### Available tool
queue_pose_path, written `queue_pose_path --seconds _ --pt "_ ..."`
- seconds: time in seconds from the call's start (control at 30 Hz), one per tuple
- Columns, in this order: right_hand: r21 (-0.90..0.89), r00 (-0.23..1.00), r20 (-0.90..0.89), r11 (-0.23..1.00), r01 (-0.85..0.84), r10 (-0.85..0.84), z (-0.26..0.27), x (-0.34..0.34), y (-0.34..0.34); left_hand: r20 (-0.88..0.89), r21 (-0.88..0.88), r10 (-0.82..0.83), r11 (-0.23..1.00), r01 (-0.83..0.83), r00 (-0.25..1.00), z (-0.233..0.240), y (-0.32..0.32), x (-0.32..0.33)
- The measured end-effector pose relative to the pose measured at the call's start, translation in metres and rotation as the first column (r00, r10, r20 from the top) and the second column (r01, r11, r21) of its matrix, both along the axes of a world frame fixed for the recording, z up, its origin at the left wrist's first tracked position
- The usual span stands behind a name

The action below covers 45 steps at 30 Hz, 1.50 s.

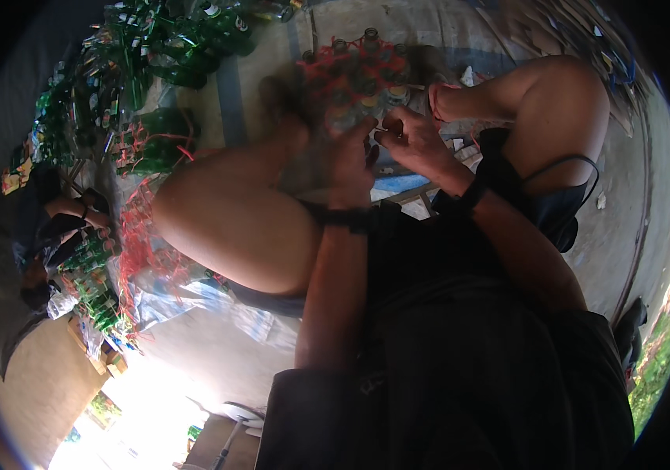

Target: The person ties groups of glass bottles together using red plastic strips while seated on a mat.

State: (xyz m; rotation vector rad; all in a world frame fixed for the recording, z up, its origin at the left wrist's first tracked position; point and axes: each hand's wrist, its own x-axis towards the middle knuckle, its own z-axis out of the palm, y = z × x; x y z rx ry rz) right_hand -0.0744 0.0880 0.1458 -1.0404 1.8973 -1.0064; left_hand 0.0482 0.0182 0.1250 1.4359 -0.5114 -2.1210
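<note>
My left hand, blurred, and my right hand meet fingertip to fingertip in front of me, between my bent legs. The fingers of both are bent as if pinching. Anything held in them is too small and blurred to make out. Just beyond them a cluster of clear glass bottles stands upright, necks up. Red plastic twine runs around and between these bottles. My left hand partly covers the nearest ones.
Green glass bottles lie heaped at upper left. Twine-wrapped large green bottles lie beside my left knee, with tangled red twine below. Another person sits at far left by more bottles. Flattened cardboard is stacked at upper right.
</note>
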Motion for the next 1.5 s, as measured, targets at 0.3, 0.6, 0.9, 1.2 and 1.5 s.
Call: queue_pose_path --seconds 0.3,0.6,0.9,1.2,1.5 --pt "-0.266 0.99 -0.076 0.954 -0.136 0.12 -0.001 -0.002 -0.002 0.071 -0.043 -0.006 0.999 0.01 0.997 0.004 0.003 -0.002" --pt "-0.287 0.991 -0.128 0.955 -0.072 0.036 -0.002 0.0 -0.005 -0.242 0.097 -0.019 0.994 0.044 0.97 0.005 0.007 0.002" --pt "-0.257 0.989 -0.146 0.965 -0.057 0.019 0.014 -0.009 -0.001 -0.08 -0.013 -0.101 0.995 0.101 0.992 0.017 0.006 0.002" --pt "-0.352 0.957 -0.281 0.92 -0.173 0.072 0.017 -0.002 -0.008 0.062 -0.445 -0.31 0.842 0.304 0.949 -0.025 0.009 0.018" --pt "-0.261 0.98 -0.198 0.962 -0.084 0.032 0.007 -0.012 -0.003 -0.205 0.061 -0.156 0.983 0.172 0.966 0.016 0.007 -0.003"
